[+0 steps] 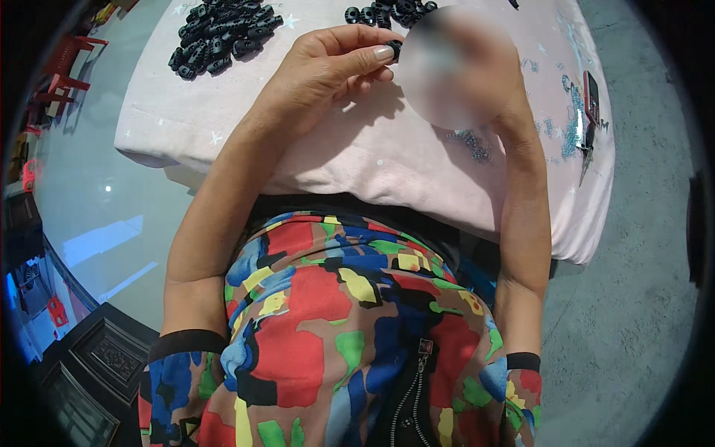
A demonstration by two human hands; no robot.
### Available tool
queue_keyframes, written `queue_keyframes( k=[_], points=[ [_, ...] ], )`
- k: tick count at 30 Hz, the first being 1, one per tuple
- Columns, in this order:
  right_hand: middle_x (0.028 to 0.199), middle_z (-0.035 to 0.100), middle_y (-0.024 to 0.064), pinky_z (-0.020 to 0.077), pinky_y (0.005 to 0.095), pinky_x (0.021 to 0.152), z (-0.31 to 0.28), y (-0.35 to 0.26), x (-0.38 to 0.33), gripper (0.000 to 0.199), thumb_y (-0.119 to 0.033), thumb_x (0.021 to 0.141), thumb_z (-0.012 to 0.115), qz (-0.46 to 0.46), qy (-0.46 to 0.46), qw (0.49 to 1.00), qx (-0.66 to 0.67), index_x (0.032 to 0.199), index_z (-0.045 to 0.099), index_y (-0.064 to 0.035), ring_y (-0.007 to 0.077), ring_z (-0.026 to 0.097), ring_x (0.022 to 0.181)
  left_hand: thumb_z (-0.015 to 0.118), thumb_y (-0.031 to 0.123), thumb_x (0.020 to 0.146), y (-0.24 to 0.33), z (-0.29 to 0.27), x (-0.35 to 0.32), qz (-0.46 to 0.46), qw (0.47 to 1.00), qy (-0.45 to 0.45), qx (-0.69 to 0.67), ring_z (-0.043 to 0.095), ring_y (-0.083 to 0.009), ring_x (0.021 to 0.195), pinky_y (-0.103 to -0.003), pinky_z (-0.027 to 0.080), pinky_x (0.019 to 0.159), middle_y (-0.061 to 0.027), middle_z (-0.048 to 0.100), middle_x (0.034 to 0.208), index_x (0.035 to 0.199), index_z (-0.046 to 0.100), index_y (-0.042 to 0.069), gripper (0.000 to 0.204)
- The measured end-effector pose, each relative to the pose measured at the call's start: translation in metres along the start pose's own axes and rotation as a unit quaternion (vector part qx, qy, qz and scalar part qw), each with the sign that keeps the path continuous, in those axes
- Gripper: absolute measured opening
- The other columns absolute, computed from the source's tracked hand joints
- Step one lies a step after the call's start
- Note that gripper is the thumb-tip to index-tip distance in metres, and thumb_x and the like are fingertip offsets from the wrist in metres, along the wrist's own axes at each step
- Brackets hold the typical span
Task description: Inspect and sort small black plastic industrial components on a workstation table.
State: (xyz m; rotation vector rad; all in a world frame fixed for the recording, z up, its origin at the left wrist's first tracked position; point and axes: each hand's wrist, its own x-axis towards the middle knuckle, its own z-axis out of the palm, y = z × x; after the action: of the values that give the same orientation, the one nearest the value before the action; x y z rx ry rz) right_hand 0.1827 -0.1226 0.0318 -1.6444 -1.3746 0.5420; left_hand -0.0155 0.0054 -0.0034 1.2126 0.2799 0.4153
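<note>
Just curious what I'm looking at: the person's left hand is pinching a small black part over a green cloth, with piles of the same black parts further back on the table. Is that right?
Not quite: the cloth is pale pink, not green. The head view shows the left hand pinching a small black part over it, with piles of the same black parts further back on the table.

black parts (220, 37) | pale pink cloth (372, 149) with white stars | multicolour blotched top (335, 320)
</note>
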Motion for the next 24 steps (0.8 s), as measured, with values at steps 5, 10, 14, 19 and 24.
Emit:
queue_keyframes(
  k=[5, 10, 14, 19, 24],
  points=[
    [0.099, 0.075, 0.0016, 0.0498, 0.0205, 0.063, -0.008, 0.009, 0.002, 0.027, -0.001, 0.094, 0.061, 0.041, -0.003, 0.989, 0.142, 0.118, 0.075, -0.0048, 0.0041, 0.063, 0.080, 0.069, 0.017, 0.100, -0.009, 0.002, 0.004, 0.012, 1.000, 0.020, -0.008, 0.064, -0.0028, 0.084, -0.015, 0.050, 0.068, 0.0013, 0.072, 0.099, 0.126, 0.070, 0.005, 0.029],
    [0.094, 0.075, 0.0023, 0.0500, 0.0215, 0.062, -0.006, 0.006, 0.000, 0.023, -0.003, 0.095, 0.065, 0.040, 0.012, 0.987, 0.156, 0.115, 0.075, -0.0029, 0.0056, 0.063, 0.077, 0.070, 0.017, 0.100, -0.008, 0.003, 0.003, 0.023, 0.999, 0.029, 0.024, 0.064, -0.0041, 0.084, -0.016, 0.051, 0.071, 0.0006, 0.072, 0.099, 0.124, 0.070, 0.004, 0.028],
    [0.092, 0.074, 0.0020, 0.0500, 0.0217, 0.061, -0.006, 0.007, -0.001, 0.022, -0.004, 0.095, 0.066, 0.037, 0.008, 0.990, 0.135, 0.114, 0.075, -0.0031, 0.0059, 0.064, 0.076, 0.070, 0.016, 0.100, -0.007, 0.004, 0.003, 0.034, 0.999, 0.031, 0.020, 0.064, -0.0047, 0.083, -0.017, 0.051, 0.072, 0.0005, 0.072, 0.098, 0.123, 0.071, 0.004, 0.027],
    [0.092, 0.075, 0.0007, 0.0498, 0.0209, 0.061, -0.004, 0.000, -0.002, 0.022, -0.004, 0.094, 0.065, 0.034, -0.003, 0.989, 0.141, 0.113, 0.076, -0.0041, 0.0049, 0.064, 0.077, 0.070, 0.016, 0.099, -0.006, 0.006, 0.002, 0.031, 0.998, 0.045, 0.041, 0.062, -0.0040, 0.080, -0.017, 0.050, 0.071, 0.0004, 0.072, 0.098, 0.123, 0.071, 0.004, 0.026],
    [0.095, 0.075, 0.0003, 0.0508, 0.0192, 0.063, 0.003, -0.005, -0.005, 0.027, -0.002, 0.093, 0.063, 0.020, 0.025, 0.997, 0.075, 0.117, 0.076, -0.0048, 0.0035, 0.065, 0.079, 0.071, 0.015, 0.099, -0.008, 0.007, 0.002, 0.040, 0.997, 0.057, 0.040, 0.060, -0.0029, 0.077, -0.016, 0.050, 0.070, 0.0008, 0.072, 0.097, 0.122, 0.072, 0.004, 0.025]
  ],
)
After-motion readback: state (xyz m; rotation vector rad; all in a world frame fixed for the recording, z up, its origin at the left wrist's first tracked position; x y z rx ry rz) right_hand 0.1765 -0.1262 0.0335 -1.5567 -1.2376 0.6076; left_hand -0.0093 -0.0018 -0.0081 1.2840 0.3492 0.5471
